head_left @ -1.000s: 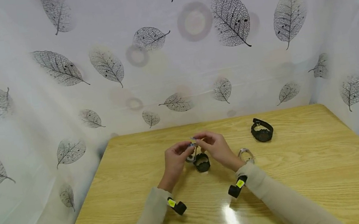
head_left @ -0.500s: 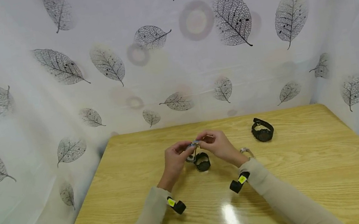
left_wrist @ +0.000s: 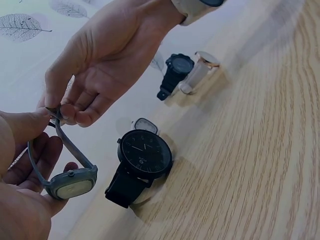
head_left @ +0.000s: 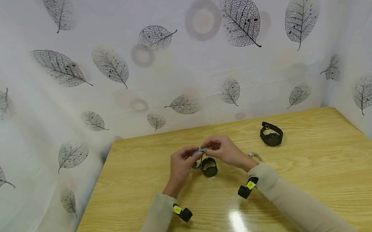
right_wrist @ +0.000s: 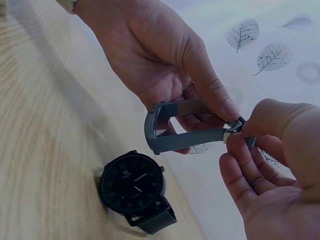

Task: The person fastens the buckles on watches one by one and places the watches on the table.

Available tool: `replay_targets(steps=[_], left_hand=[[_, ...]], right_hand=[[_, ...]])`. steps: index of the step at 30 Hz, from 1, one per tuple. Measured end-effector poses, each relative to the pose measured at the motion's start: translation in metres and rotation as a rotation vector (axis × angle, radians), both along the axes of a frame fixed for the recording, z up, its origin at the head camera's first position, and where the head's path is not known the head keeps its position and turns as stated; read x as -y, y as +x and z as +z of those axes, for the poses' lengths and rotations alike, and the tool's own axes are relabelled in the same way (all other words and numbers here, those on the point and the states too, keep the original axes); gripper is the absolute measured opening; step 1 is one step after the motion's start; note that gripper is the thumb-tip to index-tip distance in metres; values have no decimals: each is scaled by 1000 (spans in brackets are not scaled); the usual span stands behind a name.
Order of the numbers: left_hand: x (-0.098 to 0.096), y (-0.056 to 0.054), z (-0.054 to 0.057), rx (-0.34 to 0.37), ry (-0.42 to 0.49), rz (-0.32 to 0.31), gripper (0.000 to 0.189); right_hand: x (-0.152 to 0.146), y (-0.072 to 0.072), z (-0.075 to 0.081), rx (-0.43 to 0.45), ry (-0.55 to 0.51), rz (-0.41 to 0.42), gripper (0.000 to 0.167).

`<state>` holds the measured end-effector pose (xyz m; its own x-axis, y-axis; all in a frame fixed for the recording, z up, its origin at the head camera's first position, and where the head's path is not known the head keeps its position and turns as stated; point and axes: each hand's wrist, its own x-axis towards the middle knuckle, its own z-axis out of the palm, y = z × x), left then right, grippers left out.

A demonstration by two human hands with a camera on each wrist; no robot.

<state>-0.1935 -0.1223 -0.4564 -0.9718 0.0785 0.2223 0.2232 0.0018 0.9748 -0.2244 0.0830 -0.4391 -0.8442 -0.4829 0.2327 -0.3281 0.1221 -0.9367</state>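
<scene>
My left hand holds a blue-grey wristwatch with a rounded rectangular case, its strap looped round. The thumb and fingers of my right hand pinch the strap end at the metal buckle. Both hands meet at this buckle, above the table. Just below them a black watch with a round dial lies on the table. Behind it, in the left wrist view, a small pale-faced watch shows in part.
Farther right on the wooden table lies a black digital-style watch. A pale watch lies by my right forearm, partly covered by it. A white leaf-patterned curtain hangs behind the table and along its sides.
The right fingers have moved slightly down and left at the strap, and the blue-grey strap end now lies flatter between both hands. The left hand stays almost in place.
</scene>
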Motion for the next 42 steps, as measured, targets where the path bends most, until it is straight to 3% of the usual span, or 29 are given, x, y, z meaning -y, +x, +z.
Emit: replay_targets(steps=[5,12,20,26,31,42], left_hand=[[2,0,-3,5,-11,6,23],[3,-1,-4,23,13,14,22],[3,-1,-4,34,27,6,28],[5,-1,-3,81,48,-24,40],[6,-1,-3,111,66,-33,32],[7,-4,-6,88,70,-40,30]], right_hand=[[3,3,-3,63,-74,25,21],[6,5,-9,115,-141,-11,32],[9,6,-17,68,-221,-61,31],[9,7,-13,64,-214,-83,32],[9,8,-13,52,-199,-89,31],[9,6,-13,12,-166,-65,22]])
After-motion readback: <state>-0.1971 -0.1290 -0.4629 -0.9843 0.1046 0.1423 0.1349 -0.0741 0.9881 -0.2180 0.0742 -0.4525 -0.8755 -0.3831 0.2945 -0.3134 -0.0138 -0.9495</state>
